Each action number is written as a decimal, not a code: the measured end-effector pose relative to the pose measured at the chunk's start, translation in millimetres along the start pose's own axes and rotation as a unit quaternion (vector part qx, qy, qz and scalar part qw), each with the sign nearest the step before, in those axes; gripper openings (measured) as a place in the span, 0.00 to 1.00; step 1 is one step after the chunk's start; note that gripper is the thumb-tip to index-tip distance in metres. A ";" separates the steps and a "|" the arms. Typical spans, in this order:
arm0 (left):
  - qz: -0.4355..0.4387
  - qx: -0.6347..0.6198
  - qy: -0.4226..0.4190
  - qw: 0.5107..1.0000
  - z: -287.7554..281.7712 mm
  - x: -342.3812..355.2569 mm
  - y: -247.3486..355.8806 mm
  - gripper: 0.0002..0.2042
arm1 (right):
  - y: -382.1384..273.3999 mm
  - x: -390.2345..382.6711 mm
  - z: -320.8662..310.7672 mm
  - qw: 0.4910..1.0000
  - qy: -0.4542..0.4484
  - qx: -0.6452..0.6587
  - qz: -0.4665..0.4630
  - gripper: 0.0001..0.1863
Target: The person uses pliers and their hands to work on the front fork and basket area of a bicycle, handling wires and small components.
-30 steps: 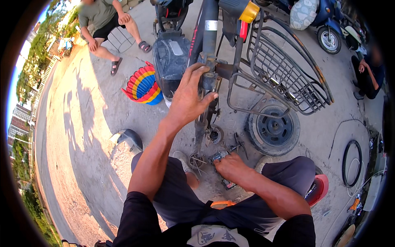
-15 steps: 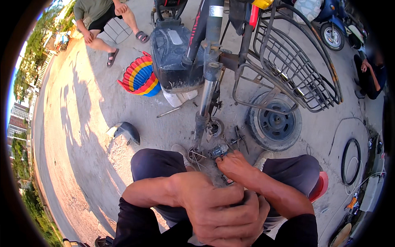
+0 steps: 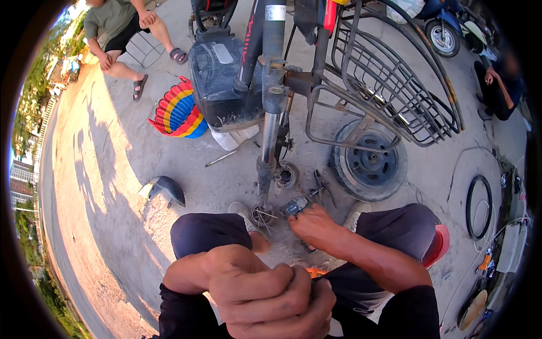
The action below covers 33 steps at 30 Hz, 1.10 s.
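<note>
My left hand (image 3: 271, 294) is raised close in front of me with its fingers curled tight; whatever is inside them is hidden. Lower down, my right hand (image 3: 319, 225) is closed at the near end of a grey and black power tool (image 3: 293, 207) near the ground. Just left of that tool, the bare front fork (image 3: 266, 164) of a two-wheeler ends at a round hub part (image 3: 263, 214) with thin metal pieces sticking out. Beyond the tool lie dark pliers (image 3: 324, 189). An orange thing (image 3: 316, 272), partly hidden, shows behind my left fingers.
A wheel with tyre (image 3: 370, 161) lies right of the fork, under a metal basket (image 3: 389, 85). A striped tub (image 3: 180, 110), a metal rod (image 3: 221, 158) and a dark curved cover (image 3: 166, 191) lie to the left. One person sits far left, another far right. A black tyre (image 3: 479, 206) lies rightward.
My left hand has shifted left and slightly down, and the orange thing now shows beside it. My right hand stays at the power tool. The whole view has shifted slightly.
</note>
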<state>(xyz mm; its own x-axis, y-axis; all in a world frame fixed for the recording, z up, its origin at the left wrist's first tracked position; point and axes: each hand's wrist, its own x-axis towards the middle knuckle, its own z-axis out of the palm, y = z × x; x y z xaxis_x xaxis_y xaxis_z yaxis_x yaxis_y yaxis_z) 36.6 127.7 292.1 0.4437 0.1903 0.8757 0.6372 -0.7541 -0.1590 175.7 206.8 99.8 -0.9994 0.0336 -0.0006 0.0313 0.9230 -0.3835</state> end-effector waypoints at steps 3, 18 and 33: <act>0.085 -0.034 0.011 0.996 -1.9 2.3 -15.4 0.03 | -0.4 -1.0 0.1 1.000 0.004 -0.007 0.006 0.09; -0.663 -0.032 -0.049 0.746 15.0 -116.4 -76.6 0.18 | -1.2 0.7 -4.2 1.000 0.009 -0.016 0.011 0.08; -0.805 -0.210 0.064 0.552 79.5 -127.3 -109.6 0.13 | -0.9 -8.1 -17.0 0.998 0.057 0.022 0.024 0.09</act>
<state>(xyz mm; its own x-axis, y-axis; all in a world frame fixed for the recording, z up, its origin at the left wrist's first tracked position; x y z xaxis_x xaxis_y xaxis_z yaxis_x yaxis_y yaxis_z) -39.7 236.1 161.7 -0.5479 0.8008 -0.2420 -0.0730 0.2424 0.9674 183.9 212.3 115.8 -0.9888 0.1235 0.0835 0.0768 0.9019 -0.4250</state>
